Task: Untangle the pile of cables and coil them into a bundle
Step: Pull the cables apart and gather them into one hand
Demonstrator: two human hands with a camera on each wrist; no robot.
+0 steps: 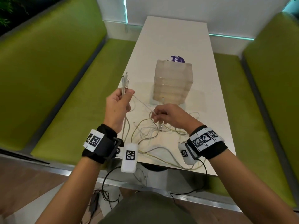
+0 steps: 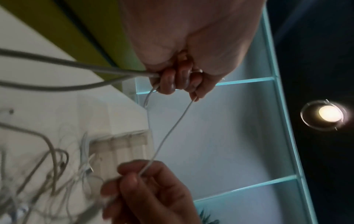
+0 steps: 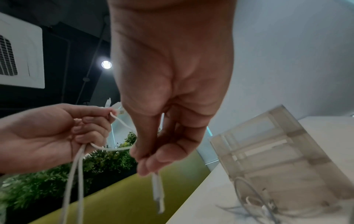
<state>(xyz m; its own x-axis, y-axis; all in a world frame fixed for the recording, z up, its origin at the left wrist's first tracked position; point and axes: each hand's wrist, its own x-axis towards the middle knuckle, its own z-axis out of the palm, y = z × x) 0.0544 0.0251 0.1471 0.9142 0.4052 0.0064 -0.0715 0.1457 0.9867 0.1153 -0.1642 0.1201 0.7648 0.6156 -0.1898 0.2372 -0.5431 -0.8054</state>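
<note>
A tangle of white and pale cables (image 1: 152,135) lies on the near end of the white table (image 1: 174,38), some loops hanging over its front edge. My left hand (image 1: 119,101) is raised over the table's left edge and grips several cable ends, whose connectors (image 1: 125,78) stick up above the fist. The same left hand (image 2: 178,81) shows curled fingers round thick and thin cables. My right hand (image 1: 161,115) pinches a thin white cable (image 2: 168,133) that runs taut up to the left hand. From the right hand (image 3: 151,160) a USB plug (image 3: 159,195) hangs down.
A translucent box (image 1: 173,81) stands mid-table just beyond my hands, with a purple round sticker (image 1: 177,59) behind it. Green padded benches (image 1: 68,75) flank the table on both sides. Black wrist-camera leads hang below the table's near edge.
</note>
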